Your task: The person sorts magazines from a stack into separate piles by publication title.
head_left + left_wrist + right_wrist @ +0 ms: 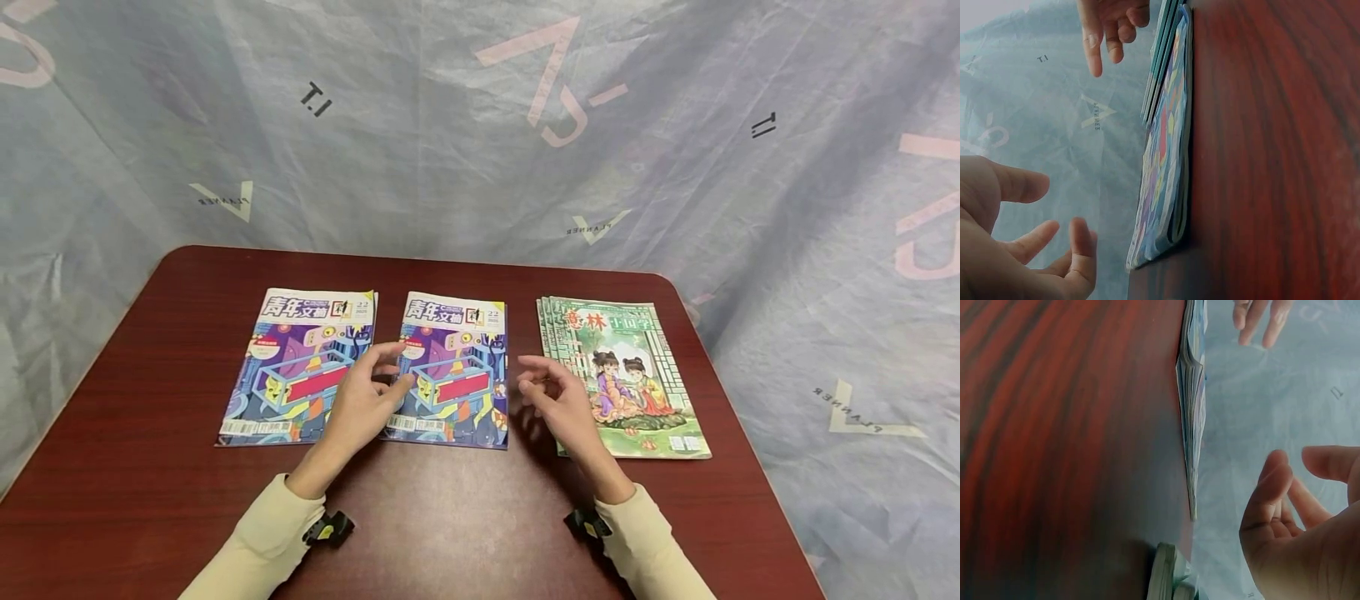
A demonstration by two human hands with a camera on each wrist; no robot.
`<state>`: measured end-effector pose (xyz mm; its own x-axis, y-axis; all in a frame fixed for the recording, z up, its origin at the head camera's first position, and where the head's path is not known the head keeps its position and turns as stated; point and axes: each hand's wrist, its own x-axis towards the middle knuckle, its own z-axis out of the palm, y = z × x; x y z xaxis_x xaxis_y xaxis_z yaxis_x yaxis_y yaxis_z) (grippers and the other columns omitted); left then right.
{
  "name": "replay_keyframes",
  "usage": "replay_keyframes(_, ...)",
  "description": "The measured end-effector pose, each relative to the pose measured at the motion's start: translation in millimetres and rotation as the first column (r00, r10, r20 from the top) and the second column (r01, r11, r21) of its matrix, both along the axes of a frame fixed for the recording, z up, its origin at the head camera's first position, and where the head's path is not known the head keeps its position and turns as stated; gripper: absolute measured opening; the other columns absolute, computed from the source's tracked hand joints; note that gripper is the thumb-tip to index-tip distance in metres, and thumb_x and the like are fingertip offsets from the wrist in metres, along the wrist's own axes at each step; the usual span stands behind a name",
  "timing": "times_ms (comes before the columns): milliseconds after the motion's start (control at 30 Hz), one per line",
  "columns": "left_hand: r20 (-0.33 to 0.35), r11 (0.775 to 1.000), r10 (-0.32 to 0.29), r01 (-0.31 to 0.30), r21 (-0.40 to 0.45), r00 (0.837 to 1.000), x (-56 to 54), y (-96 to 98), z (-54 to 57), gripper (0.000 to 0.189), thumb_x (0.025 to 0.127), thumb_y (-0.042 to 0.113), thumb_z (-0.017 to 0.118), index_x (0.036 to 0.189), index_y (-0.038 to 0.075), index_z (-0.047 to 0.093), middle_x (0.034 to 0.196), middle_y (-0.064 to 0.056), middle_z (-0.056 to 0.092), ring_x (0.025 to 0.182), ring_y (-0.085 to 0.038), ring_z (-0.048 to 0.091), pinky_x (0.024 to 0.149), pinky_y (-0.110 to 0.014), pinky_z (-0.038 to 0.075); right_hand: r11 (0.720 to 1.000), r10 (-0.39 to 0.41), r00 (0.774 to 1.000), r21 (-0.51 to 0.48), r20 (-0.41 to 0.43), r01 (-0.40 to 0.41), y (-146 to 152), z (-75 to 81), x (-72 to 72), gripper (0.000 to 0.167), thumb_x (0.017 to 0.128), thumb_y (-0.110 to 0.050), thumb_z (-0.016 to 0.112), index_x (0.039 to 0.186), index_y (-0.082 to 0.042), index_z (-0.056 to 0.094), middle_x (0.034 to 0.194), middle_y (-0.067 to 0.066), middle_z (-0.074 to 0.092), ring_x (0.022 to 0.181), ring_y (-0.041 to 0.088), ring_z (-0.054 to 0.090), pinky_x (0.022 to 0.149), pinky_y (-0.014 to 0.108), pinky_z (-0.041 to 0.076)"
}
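Three groups of magazines lie in a row on the table. The left magazine (300,367) and the middle magazine (457,367) carry the same purple and blue cover. At the right is a fanned stack of green magazines (630,375) with two drawn figures on the top cover. My left hand (367,404) hovers between the left and middle magazines, fingers loosely bent, holding nothing. Between the middle magazine and the green stack, my right hand (558,404) is raised with relaxed fingers and nothing in it. Both wrist views show the hands apart from the magazines.
The dark red wooden table (450,517) has rounded far corners. Behind it and along its sides hangs a grey printed sheet (420,150). A small black device is strapped at each wrist, over cream sleeves (258,533).
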<state>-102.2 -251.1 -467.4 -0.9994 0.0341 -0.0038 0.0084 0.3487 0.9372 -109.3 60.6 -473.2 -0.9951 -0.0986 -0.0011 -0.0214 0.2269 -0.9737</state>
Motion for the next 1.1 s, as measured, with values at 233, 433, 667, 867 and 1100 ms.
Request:
replay_keyframes(233, 0.034, 0.995, -0.022, 0.025, -0.096, 0.999, 0.0, -7.6, -2.4, 0.048, 0.107, 0.013, 0.075, 0.151, 0.001, 0.061, 0.143, -0.024, 0.068, 0.113, -0.033, 0.071, 0.084, -0.036, 0.059, 0.998, 0.067, 0.997, -0.005, 0.049, -0.067, -4, -5.1, -0.4, 0.044, 0.104, 0.006, 0.070, 0.148, 0.006, 0.064, 0.121, 0.034, 0.068, 0.086, 0.023, 0.071, 0.065, 0.036, 0.063)
replay_keyframes(433, 0.073, 0.981, -0.058, 0.070, -0.182, 0.996, -0.8, -9.4, -5.1, 0.053, 0.106, 0.015, 0.075, 0.153, -0.002, 0.059, 0.148, -0.027, 0.064, 0.110, -0.035, 0.072, 0.084, -0.041, 0.059, 0.997, 0.045, 0.996, 0.061, 0.079, -0.050, -5, -7.9, 0.3, 0.048, 0.101, 0.007, 0.072, 0.148, 0.005, 0.063, 0.125, 0.031, 0.068, 0.088, 0.017, 0.068, 0.064, 0.034, 0.062)
replay_keyframes(667, 0.106, 0.977, -0.077, 0.096, -0.188, 0.991, -2.0, -10.6, -6.9, 0.055, 0.106, 0.017, 0.075, 0.155, -0.003, 0.057, 0.149, -0.028, 0.063, 0.109, -0.034, 0.072, 0.088, -0.043, 0.060, 0.984, 0.057, 0.992, 0.162, 0.108, -0.074, -6, -10.2, 3.4, 0.054, 0.099, 0.003, 0.077, 0.151, 0.004, 0.061, 0.132, 0.030, 0.068, 0.100, 0.032, 0.071, 0.068, 0.029, 0.058)
replay_keyframes(867, 0.132, 0.970, -0.093, 0.120, -0.213, 0.987, -2.7, -11.5, -6.4, 0.058, 0.107, 0.018, 0.075, 0.156, -0.003, 0.055, 0.148, -0.029, 0.063, 0.108, -0.033, 0.070, 0.089, -0.046, 0.059, 0.972, 0.050, 0.992, 0.222, 0.115, -0.075, -7, -9.4, 5.4, 0.057, 0.099, -0.001, 0.080, 0.152, 0.003, 0.060, 0.132, 0.026, 0.070, 0.108, 0.033, 0.069, 0.084, 0.034, 0.057)
replay_keyframes(1100, 0.163, 0.973, -0.077, 0.110, -0.202, 0.984, -5.3, -10.9, -7.4, 0.059, 0.106, 0.021, 0.075, 0.157, -0.002, 0.055, 0.150, -0.027, 0.063, 0.107, -0.032, 0.068, 0.086, -0.040, 0.055, 0.981, 0.064, 0.988, 0.173, 0.142, -0.089, -10, -7.4, 7.6, 0.057, 0.102, -0.002, 0.077, 0.155, 0.005, 0.057, 0.139, 0.028, 0.069, 0.117, 0.039, 0.072, 0.098, 0.048, 0.059)
